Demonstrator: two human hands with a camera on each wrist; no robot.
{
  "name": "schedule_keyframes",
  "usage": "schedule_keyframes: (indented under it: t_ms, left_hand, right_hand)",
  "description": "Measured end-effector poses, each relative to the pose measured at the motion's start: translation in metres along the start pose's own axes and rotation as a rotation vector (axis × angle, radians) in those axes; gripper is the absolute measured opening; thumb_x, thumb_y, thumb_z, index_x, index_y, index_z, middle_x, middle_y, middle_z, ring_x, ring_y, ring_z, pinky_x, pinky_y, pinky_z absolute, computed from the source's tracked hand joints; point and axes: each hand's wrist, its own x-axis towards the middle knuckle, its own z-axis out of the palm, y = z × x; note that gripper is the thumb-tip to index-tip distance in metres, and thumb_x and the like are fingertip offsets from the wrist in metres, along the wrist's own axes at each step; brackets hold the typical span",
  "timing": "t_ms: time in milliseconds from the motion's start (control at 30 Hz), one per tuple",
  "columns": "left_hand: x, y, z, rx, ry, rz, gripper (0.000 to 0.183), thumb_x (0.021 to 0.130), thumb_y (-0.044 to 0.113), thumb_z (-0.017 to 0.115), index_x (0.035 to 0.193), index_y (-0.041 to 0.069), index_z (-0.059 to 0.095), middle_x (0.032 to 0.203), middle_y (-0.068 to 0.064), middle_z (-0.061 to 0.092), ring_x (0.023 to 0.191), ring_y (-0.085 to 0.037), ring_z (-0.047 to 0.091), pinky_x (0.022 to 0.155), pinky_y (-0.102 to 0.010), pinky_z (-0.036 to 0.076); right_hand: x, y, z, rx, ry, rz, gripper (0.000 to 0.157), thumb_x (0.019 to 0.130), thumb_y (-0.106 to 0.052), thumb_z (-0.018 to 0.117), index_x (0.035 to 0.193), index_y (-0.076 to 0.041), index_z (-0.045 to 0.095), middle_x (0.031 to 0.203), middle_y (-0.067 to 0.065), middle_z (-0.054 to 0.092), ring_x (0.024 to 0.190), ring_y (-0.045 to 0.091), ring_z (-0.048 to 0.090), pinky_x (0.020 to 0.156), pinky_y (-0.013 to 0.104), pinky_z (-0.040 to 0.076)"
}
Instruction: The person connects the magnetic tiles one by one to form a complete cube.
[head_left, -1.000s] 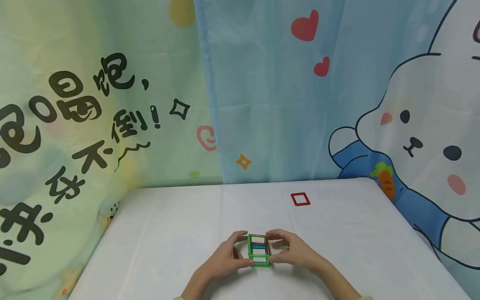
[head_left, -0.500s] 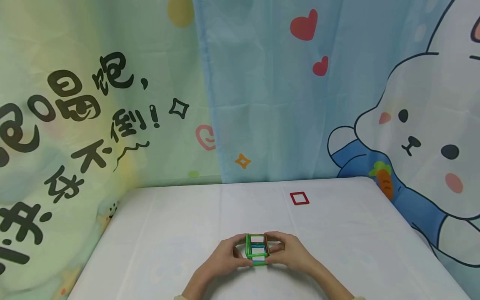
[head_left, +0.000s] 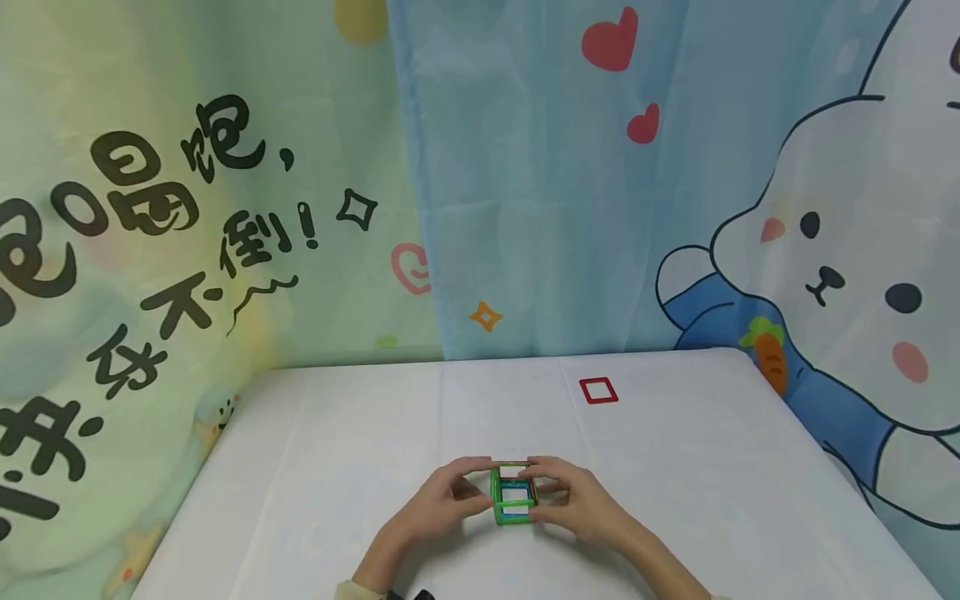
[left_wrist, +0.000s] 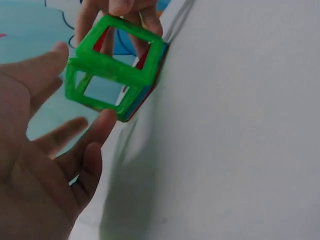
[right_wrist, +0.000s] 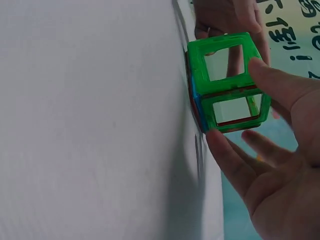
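A small cube of magnetic tiles point(head_left: 515, 503) is between both hands near the front of the table. Its frames are mostly green, with red and blue ones behind and below. The right hand point(head_left: 577, 502) grips the cube from the right; in the right wrist view its thumb and a finger point(right_wrist: 230, 155) meet opposite edges. On the other side is the left hand point(head_left: 438, 504), its digits spread around the cube. The left wrist view shows one fingertip point(left_wrist: 106, 120) at the cube's lower edge, while the upper digit stands slightly apart.
One red square tile point(head_left: 603, 402) lies flat toward the back of the white-covered table point(head_left: 337, 450). Behind the table hangs a printed curtain point(head_left: 510, 183) with hearts, writing and a white cartoon animal.
The left thumb has drawn back from the cube's near corner. The cube has tipped slightly between the hands. The red tile stays where it was, and the view has tilted a little.
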Motion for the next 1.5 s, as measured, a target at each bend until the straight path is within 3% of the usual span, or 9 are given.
schedule_keyframes:
  t_ms: [133, 333, 500, 600, 733, 867, 1033, 1333, 1500]
  left_hand:
    - [0.005, 0.000, -0.005, 0.013, -0.048, 0.056, 0.026, 0.094, 0.011, 0.065, 0.120, 0.012, 0.066, 0.143, -0.012, 0.046, 0.099, -0.013, 0.064, 0.084, -0.029, 0.050]
    - [0.016, 0.007, -0.008, 0.138, -0.135, 0.052, 0.010, 0.096, 0.017, 0.063, 0.104, 0.015, 0.068, 0.144, -0.010, 0.045, 0.119, -0.018, 0.054, 0.089, -0.029, 0.047]
    - [0.019, 0.018, -0.011, 0.227, -0.181, 0.039, 0.010, 0.095, 0.022, 0.064, 0.102, 0.016, 0.069, 0.144, -0.009, 0.044, 0.130, -0.023, 0.043, 0.093, -0.034, 0.044]
    - [0.017, 0.018, -0.011, 0.263, -0.158, 0.022, 0.016, 0.091, 0.025, 0.071, 0.106, 0.020, 0.070, 0.145, -0.009, 0.043, 0.131, -0.024, 0.042, 0.094, -0.038, 0.044]
    - [0.013, 0.018, -0.007, 0.321, -0.115, 0.069, 0.021, 0.084, 0.029, 0.078, 0.104, 0.023, 0.073, 0.148, -0.010, 0.040, 0.131, -0.025, 0.043, 0.098, -0.042, 0.041]
    - [0.011, 0.021, -0.005, 0.387, -0.099, 0.130, 0.013, 0.087, 0.029, 0.075, 0.098, 0.023, 0.073, 0.149, -0.011, 0.038, 0.127, -0.023, 0.048, 0.097, -0.039, 0.043]
    - [0.012, 0.022, -0.005, 0.448, -0.118, 0.117, 0.010, 0.088, 0.029, 0.073, 0.096, 0.024, 0.074, 0.143, -0.005, 0.044, 0.126, -0.021, 0.047, 0.096, -0.035, 0.044]
    - [0.015, 0.020, -0.004, 0.415, -0.127, 0.081, 0.012, 0.087, 0.029, 0.074, 0.097, 0.023, 0.076, 0.136, 0.001, 0.048, 0.124, -0.017, 0.046, 0.098, -0.034, 0.042]
    - [0.011, 0.019, -0.007, 0.344, -0.080, 0.063, 0.030, 0.083, 0.029, 0.078, 0.111, 0.022, 0.070, 0.142, -0.004, 0.046, 0.124, -0.021, 0.048, 0.097, -0.038, 0.042]
  right_hand:
    - [0.001, 0.002, -0.002, -0.070, -0.024, -0.076, 0.022, 0.088, -0.018, 0.073, 0.107, -0.007, 0.069, 0.139, 0.028, 0.045, 0.114, 0.041, 0.056, 0.078, 0.028, 0.052]
    - [0.000, 0.004, -0.001, -0.080, 0.004, -0.104, 0.009, 0.087, -0.014, 0.073, 0.091, -0.010, 0.066, 0.136, 0.028, 0.048, 0.118, 0.044, 0.053, 0.081, 0.031, 0.052]
    - [-0.001, 0.003, 0.000, -0.035, -0.016, -0.117, 0.013, 0.088, -0.007, 0.072, 0.091, -0.009, 0.059, 0.138, 0.029, 0.045, 0.115, 0.043, 0.055, 0.082, 0.029, 0.052]
    - [-0.003, 0.002, 0.000, -0.016, -0.058, -0.106, 0.025, 0.086, -0.006, 0.073, 0.107, -0.005, 0.059, 0.139, 0.028, 0.044, 0.112, 0.041, 0.057, 0.082, 0.028, 0.052]
    - [-0.003, 0.002, -0.005, 0.002, -0.123, -0.097, 0.050, 0.086, 0.002, 0.071, 0.132, -0.003, 0.049, 0.139, 0.026, 0.045, 0.110, 0.040, 0.059, 0.083, 0.030, 0.052]
    - [0.001, 0.002, -0.011, -0.030, -0.137, -0.115, 0.042, 0.087, 0.002, 0.069, 0.126, -0.003, 0.055, 0.139, 0.022, 0.047, 0.109, 0.036, 0.061, 0.085, 0.033, 0.051]
    - [0.005, 0.005, -0.013, -0.032, -0.138, -0.100, 0.036, 0.087, -0.003, 0.072, 0.120, -0.005, 0.060, 0.138, 0.022, 0.049, 0.108, 0.034, 0.062, 0.085, 0.034, 0.052]
    - [0.005, 0.010, -0.011, -0.008, -0.093, -0.077, 0.035, 0.084, -0.004, 0.075, 0.117, -0.007, 0.062, 0.135, 0.020, 0.053, 0.105, 0.033, 0.064, 0.084, 0.034, 0.052]
    - [0.003, 0.009, -0.008, -0.036, -0.058, -0.056, 0.057, 0.081, -0.007, 0.079, 0.133, -0.006, 0.055, 0.133, 0.019, 0.054, 0.106, 0.034, 0.063, 0.080, 0.033, 0.053]
